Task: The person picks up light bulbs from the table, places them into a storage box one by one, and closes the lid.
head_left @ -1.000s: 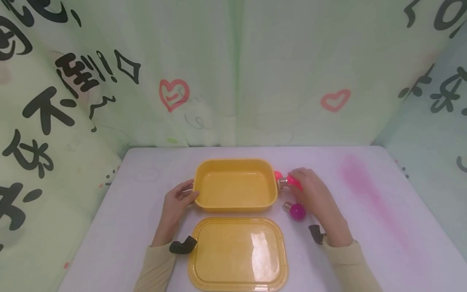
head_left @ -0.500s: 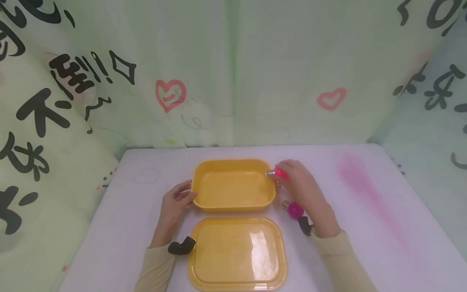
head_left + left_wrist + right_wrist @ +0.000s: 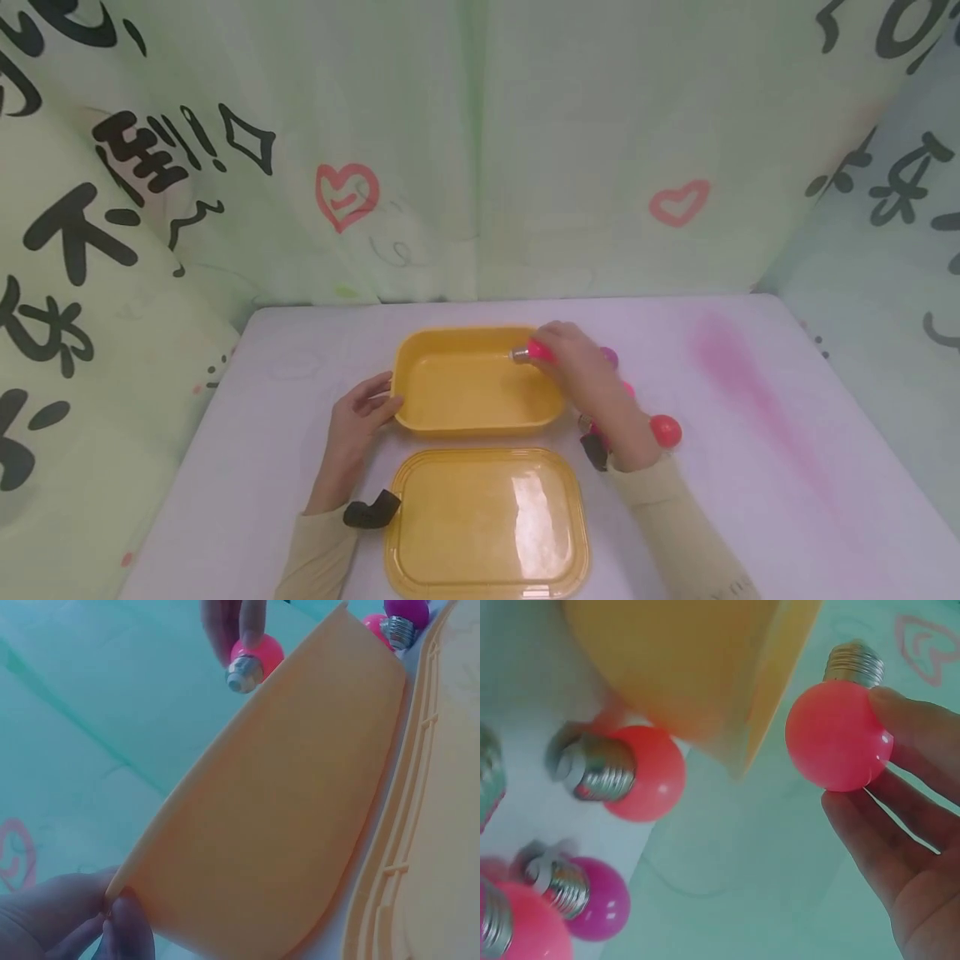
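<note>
A yellow plastic box [image 3: 457,387] stands on the table with its top uncovered. At its left end my left hand [image 3: 362,423] pinches the rim between thumb and fingers, as the left wrist view shows. My right hand [image 3: 581,371] holds a pink light bulb [image 3: 838,739] by its round part, fingertips around it. In the head view this bulb hangs over the right half of the box, its metal screw base pointing left. More bulbs lie right of the box, among them a purple bulb [image 3: 604,900] and a red bulb [image 3: 666,431]; my right arm partly covers them.
In front of the box lies a flat yellow lid [image 3: 465,525]. The white table [image 3: 750,500] carries a pink stain on its right. Light green cloth [image 3: 570,167] with painted hearts and writing hangs behind and at both sides.
My right hand has lifted the pink bulb from beside the box and carried it left over the box's rim. The left hand keeps its hold on the box.
</note>
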`<action>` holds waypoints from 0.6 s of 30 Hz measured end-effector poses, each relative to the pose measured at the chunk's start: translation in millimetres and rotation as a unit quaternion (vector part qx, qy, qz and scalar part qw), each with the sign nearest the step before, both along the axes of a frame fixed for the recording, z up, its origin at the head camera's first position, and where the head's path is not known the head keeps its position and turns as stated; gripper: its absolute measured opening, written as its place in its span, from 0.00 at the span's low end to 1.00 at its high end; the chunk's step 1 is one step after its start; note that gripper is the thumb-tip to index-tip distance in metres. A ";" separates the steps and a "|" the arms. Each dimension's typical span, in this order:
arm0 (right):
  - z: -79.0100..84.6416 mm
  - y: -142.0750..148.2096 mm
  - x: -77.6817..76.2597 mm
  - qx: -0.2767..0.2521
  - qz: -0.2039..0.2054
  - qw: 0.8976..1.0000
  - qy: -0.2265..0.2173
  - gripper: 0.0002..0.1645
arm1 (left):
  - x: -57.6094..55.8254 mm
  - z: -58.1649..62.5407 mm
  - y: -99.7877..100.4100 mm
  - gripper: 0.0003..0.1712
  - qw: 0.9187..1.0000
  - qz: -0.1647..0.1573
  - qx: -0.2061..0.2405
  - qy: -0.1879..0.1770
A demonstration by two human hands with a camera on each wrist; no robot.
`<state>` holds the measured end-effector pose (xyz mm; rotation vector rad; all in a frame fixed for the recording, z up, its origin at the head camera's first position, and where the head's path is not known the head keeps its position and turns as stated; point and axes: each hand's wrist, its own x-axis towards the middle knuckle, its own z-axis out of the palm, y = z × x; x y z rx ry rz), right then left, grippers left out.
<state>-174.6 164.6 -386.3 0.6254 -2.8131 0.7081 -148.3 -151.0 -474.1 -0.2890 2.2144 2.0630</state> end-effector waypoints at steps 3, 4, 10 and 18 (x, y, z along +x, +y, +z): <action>1.6 -9.9 -3.4 0.009 0.007 1.000 -0.009 0.11 | -0.7 0.0 -0.3 0.29 1.000 0.000 -0.011 -0.001; 1.7 -12.9 -4.2 0.013 0.008 1.000 -0.013 0.12 | -0.7 -0.4 -0.1 0.29 1.000 0.001 -0.009 -0.002; 2.8 -30.0 -9.8 0.025 0.011 0.999 -0.042 0.13 | -1.9 -1.5 0.5 0.28 1.000 -0.001 -0.007 0.001; 3.4 -49.7 -17.9 0.045 0.039 0.998 -0.023 0.09 | -0.9 -0.7 0.0 0.27 1.000 -0.002 -0.009 0.002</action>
